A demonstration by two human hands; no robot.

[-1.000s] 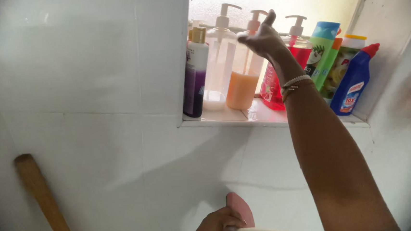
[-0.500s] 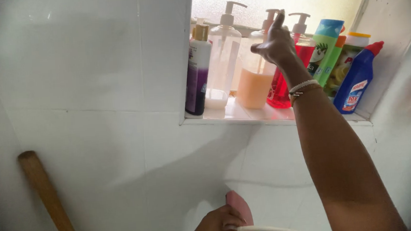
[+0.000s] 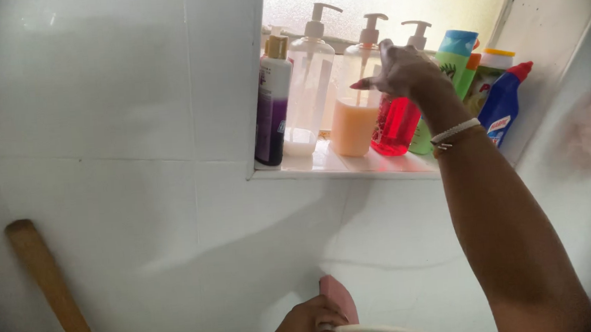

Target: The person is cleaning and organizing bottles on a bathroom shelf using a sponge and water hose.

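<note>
My right hand reaches up to the window ledge and is closed around the upper part of a red pump bottle, just under its white pump. Beaded bracelets sit on that wrist. An orange pump bottle stands right beside it on the left. At the bottom edge, my left hand grips a pink pad against the white tiled wall, together with a thin white hose that runs off to the right.
The ledge also holds a purple bottle, a clear pump bottle, a green bottle, a yellow-lidded container and a blue bottle. A wooden handle leans at the lower left.
My right hand dropped from the pump tops, fingers spread, and closed around the red bottle's upper part. The left hand stayed put with the pink pad.
</note>
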